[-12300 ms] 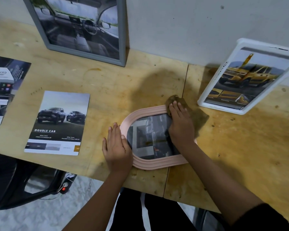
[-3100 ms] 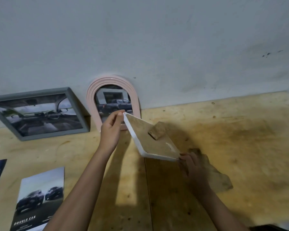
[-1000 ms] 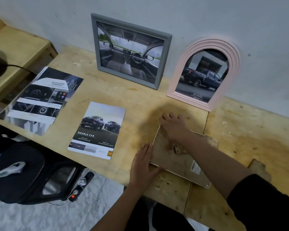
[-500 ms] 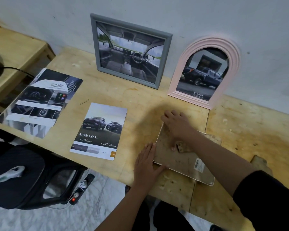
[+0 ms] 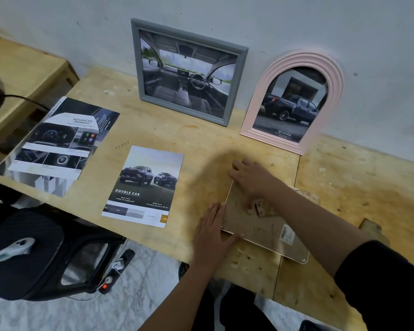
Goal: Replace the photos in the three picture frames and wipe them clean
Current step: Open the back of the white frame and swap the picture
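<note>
Your left hand [image 5: 210, 231] lay flat with straight fingers at the near-left edge of the face-down white frame [image 5: 261, 226], pressing its corner against the counter [image 5: 201, 137]. Your right hand [image 5: 251, 179] reached across the frame's brown backing board, fingers spread and relaxed over its far-left corner, with the fingertips resting on the counter just beyond the frame; it gripped nothing that could be seen. A small stand flap [image 5: 261, 207] stuck up from the backing just beside your right wrist, and a barcode sticker [image 5: 286, 234] sat near the frame's near-right end.

You had the grey frame [image 5: 189, 72] leaning upright against the wall [image 5: 225, 17], showing a car interior photo. To its right the pink arched frame [image 5: 294, 101] also leaned on the wall, holding a picture of a dark pickup truck.

Left of your hands, the "Double Cab" brochure sheet [image 5: 145, 187] lay flat on the counter. Farther left, another brochure page [image 5: 60, 142] headed "Advanced" lay partly over the counter's edge. A brown cloth [image 5: 374, 229] peeked out behind your right forearm, on the counter. Below the counter, a black chair [image 5: 34, 247] carried a small white device [image 5: 12, 248], and a power strip [image 5: 115, 268] with a red light hung beside it.
</note>
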`<state>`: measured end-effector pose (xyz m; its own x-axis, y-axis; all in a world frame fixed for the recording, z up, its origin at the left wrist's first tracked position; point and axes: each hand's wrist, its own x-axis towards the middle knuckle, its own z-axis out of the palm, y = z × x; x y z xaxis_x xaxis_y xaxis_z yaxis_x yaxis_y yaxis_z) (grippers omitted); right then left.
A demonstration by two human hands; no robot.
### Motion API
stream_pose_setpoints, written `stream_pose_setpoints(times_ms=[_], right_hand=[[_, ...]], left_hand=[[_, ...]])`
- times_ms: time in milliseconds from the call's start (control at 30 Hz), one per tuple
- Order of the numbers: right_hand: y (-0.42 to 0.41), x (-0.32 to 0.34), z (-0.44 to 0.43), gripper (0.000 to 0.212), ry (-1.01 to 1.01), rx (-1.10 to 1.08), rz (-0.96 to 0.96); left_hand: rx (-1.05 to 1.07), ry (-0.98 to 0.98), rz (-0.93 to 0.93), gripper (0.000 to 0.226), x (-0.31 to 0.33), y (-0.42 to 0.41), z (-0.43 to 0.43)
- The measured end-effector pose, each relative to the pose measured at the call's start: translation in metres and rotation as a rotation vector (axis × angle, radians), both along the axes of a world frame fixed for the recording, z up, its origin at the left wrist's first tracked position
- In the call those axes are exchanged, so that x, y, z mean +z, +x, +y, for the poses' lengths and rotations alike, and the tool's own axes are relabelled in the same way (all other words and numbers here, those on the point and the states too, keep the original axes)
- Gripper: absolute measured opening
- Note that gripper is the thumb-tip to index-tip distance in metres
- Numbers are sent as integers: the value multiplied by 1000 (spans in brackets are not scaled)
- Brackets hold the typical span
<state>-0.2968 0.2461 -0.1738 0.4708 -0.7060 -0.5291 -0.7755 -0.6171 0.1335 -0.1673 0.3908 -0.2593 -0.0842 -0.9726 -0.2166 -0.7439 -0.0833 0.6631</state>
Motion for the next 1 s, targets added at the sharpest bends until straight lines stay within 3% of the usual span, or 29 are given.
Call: stream_pose_setpoints(times_ms=[100,333,600,833,1000], right_hand=[[2,5,0,65,-60,112,42],[10,7,7,69,-57,222,123],[13,8,15,70,-66,128,97],[8,12,18,48,-108,167,39],[-2,16,12,56,-17,197,85]], left_hand=[[5,-15,13,92,1,-1,2],[18,-26,16,91,4,-2,2],[-4,4,-5,93,3,-2,1],[-10,31,-18,95,4,-1,0],[-39,28,-68,99,6,-3,1]])
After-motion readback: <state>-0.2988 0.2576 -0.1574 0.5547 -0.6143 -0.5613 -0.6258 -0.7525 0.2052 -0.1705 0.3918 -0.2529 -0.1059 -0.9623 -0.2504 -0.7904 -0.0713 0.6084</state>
